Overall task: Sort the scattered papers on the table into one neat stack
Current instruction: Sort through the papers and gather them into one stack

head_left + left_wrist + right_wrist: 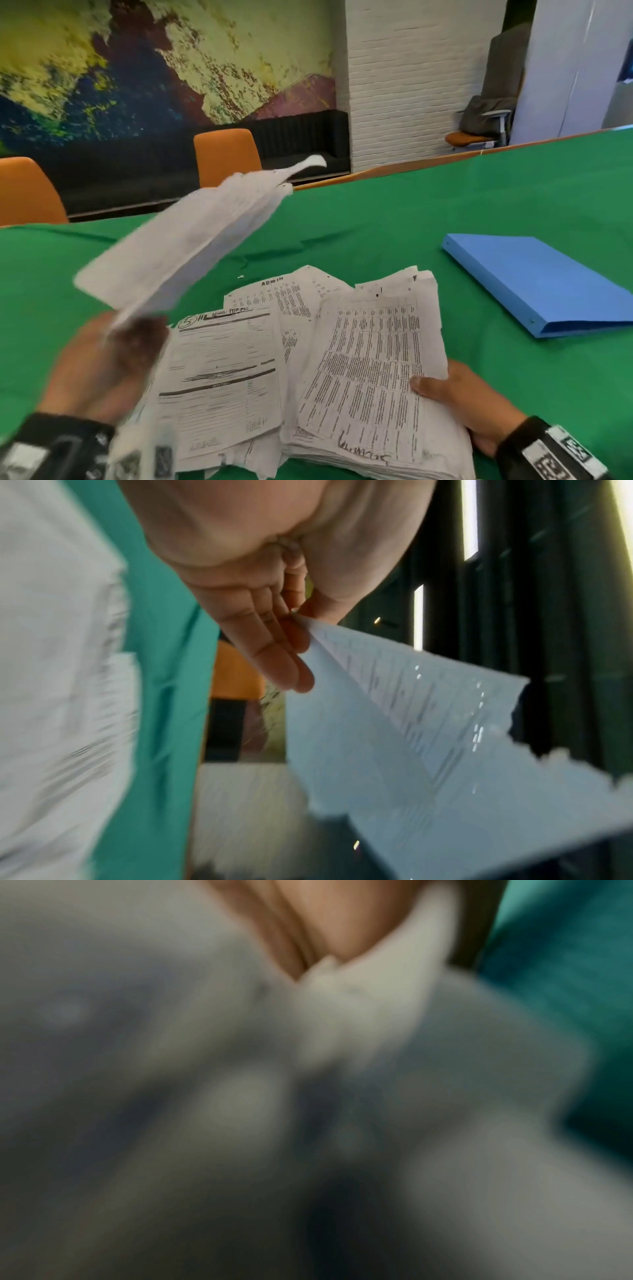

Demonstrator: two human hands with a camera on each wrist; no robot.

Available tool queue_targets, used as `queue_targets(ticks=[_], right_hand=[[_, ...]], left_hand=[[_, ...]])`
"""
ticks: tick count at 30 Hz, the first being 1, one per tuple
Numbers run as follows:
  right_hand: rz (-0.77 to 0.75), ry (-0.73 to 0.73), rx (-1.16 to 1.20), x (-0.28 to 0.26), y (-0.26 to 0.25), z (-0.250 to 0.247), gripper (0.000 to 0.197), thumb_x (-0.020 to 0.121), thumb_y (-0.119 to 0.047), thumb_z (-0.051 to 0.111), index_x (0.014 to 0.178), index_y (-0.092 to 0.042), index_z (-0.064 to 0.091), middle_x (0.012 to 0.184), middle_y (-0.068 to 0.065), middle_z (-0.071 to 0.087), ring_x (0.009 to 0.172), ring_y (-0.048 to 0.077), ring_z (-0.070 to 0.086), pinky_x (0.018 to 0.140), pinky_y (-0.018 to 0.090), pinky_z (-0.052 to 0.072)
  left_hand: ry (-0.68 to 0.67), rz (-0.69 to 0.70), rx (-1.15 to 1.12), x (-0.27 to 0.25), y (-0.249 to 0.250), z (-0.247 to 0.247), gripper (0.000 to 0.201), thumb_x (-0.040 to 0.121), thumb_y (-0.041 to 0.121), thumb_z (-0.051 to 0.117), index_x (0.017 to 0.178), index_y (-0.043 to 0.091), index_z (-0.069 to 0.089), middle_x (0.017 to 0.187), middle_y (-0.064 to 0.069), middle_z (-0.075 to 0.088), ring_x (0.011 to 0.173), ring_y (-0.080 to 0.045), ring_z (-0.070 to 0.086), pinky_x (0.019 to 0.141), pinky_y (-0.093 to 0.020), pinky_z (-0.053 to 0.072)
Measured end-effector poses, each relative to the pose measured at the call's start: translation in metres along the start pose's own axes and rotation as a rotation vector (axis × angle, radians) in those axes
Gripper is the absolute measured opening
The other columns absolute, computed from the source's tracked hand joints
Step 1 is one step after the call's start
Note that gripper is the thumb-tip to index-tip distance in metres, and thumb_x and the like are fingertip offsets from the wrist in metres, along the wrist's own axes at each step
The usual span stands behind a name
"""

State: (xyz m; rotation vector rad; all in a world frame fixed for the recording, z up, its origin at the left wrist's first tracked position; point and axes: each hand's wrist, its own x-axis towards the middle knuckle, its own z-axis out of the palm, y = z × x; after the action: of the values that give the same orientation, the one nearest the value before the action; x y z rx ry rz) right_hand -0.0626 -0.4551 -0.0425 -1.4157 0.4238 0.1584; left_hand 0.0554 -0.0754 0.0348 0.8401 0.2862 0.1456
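From the head view, my left hand [102, 363] lifts a blurred sheaf of papers [185, 240] above the green table [376, 222]; my right hand [469, 401] grips the stack [373, 370], thumb on top, beside a blue folder [537, 281]. Left wrist: fingers [274, 653] and thumb pinch the sheaf's corner. Right wrist: only blurred paper shows.

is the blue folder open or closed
Closed. The blue folder lies flat on the green tablecloth, its cover down over the spine edge, nothing sticking out, apart from the papers.
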Motion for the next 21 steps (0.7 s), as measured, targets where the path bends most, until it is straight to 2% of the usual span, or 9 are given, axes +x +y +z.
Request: queue_targets(ticks=[1, 2, 5, 8, 10, 13, 15, 18, 21], right_hand=[[0.0, 0.005, -0.004, 0.0, -0.001, 0.001, 0.024, 0.096, 0.004, 0.059, 0.119, 0.001, 0.065, 0.109, 0.02, 0.078, 0.099, 0.04, 0.075, 0.092, 0.053, 0.058], [-0.002, 0.008, -0.004, -0.001, -0.001, 0.001, 0.024, 0.095, 0.004, 0.059, 0.118, 0.001, 0.066, 0.109, 0.02, 0.077, 0.099, 0.04, 0.075, 0.094, 0.055, 0.057], [0.006, 0.007, 0.001, -0.002, -0.003, 0.002, 0.024, 0.095, 0.003, 0.06, 0.119, 0.0, 0.066, 0.11, 0.019, 0.077, 0.101, 0.039, 0.074, 0.098, 0.057, 0.055], [0.003, 0.041, 0.026, -0.003, -0.005, 0.003, 0.025, 0.099, -0.006, 0.058, 0.121, 0.0, 0.067, 0.108, 0.016, 0.079, 0.099, 0.035, 0.076, 0.1, 0.056, 0.054], [-0.005, 0.092, 0.088, -0.005, -0.008, 0.005, 0.032, 0.102, -0.029, 0.054, 0.119, -0.006, 0.069, 0.106, 0.012, 0.08, 0.097, 0.03, 0.077, 0.099, 0.051, 0.055], [-0.008, 0.143, 0.176, -0.006, -0.013, 0.007, 0.058, 0.089, -0.067, 0.049, 0.118, -0.023, 0.073, 0.112, 0.005, 0.079, 0.104, 0.026, 0.076, 0.103, 0.05, 0.052], [-0.009, 0.116, 0.211, -0.005, -0.014, 0.005, 0.07, 0.078, -0.078, 0.05, 0.125, -0.03, 0.069, 0.12, 0.005, 0.077, 0.113, 0.029, 0.072, 0.108, 0.054, 0.048], [-0.013, 0.091, 0.24, -0.006, -0.015, 0.003, 0.068, 0.084, -0.074, 0.045, 0.128, -0.026, 0.067, 0.119, 0.012, 0.076, 0.109, 0.034, 0.073, 0.102, 0.054, 0.052], [0.005, 0.018, 0.232, -0.009, -0.017, 0.001, 0.065, 0.085, -0.066, 0.051, 0.127, -0.019, 0.068, 0.119, 0.019, 0.075, 0.109, 0.039, 0.072, 0.105, 0.057, 0.048]], left_hand=[[-0.096, 0.019, 0.144, -0.018, 0.001, 0.014, 0.027, 0.098, 0.004, 0.047, 0.097, 0.018, 0.07, 0.076, -0.004, 0.069, 0.071, -0.01, 0.071, 0.053, -0.012, 0.056], [-0.13, -0.061, 0.268, -0.054, -0.015, 0.025, 0.025, 0.101, 0.004, 0.043, 0.104, 0.014, 0.066, 0.077, -0.007, 0.063, 0.067, -0.018, 0.069, 0.052, -0.021, 0.059], [-0.119, -0.172, 0.455, -0.073, -0.073, 0.018, 0.022, 0.104, 0.003, 0.045, 0.124, 0.005, 0.054, 0.076, -0.017, 0.059, 0.051, -0.027, 0.069, 0.043, -0.031, 0.058], [-0.136, -0.217, 0.702, -0.083, -0.101, 0.021, 0.015, 0.097, -0.003, 0.059, 0.109, -0.004, 0.05, 0.068, -0.03, 0.067, 0.051, -0.039, 0.069, 0.041, -0.04, 0.058], [-0.185, -0.167, 0.839, -0.091, -0.11, 0.022, 0.019, 0.094, -0.002, 0.064, 0.104, -0.007, 0.049, 0.069, -0.03, 0.069, 0.051, -0.041, 0.068, 0.046, -0.049, 0.06], [-0.25, -0.113, 0.976, -0.097, -0.115, 0.022, 0.017, 0.094, 0.004, 0.065, 0.1, -0.003, 0.051, 0.061, -0.024, 0.069, 0.04, -0.029, 0.06, 0.041, -0.031, 0.053], [-0.324, -0.108, 1.064, -0.101, -0.116, 0.021, 0.021, 0.093, 0.009, 0.068, 0.1, -0.003, 0.051, 0.059, -0.024, 0.068, 0.037, -0.025, 0.054, 0.041, -0.028, 0.045], [-0.34, -0.166, 1.106, -0.106, -0.114, 0.022, 0.019, 0.091, 0.009, 0.071, 0.104, 0.003, 0.058, 0.066, -0.019, 0.072, 0.035, -0.024, 0.053, 0.04, -0.026, 0.041], [-0.456, -0.278, 1.138, -0.116, -0.108, 0.023, 0.028, 0.092, 0.015, 0.072, 0.117, 0.02, 0.06, 0.068, -0.013, 0.075, 0.04, -0.021, 0.055, 0.043, -0.025, 0.045]])
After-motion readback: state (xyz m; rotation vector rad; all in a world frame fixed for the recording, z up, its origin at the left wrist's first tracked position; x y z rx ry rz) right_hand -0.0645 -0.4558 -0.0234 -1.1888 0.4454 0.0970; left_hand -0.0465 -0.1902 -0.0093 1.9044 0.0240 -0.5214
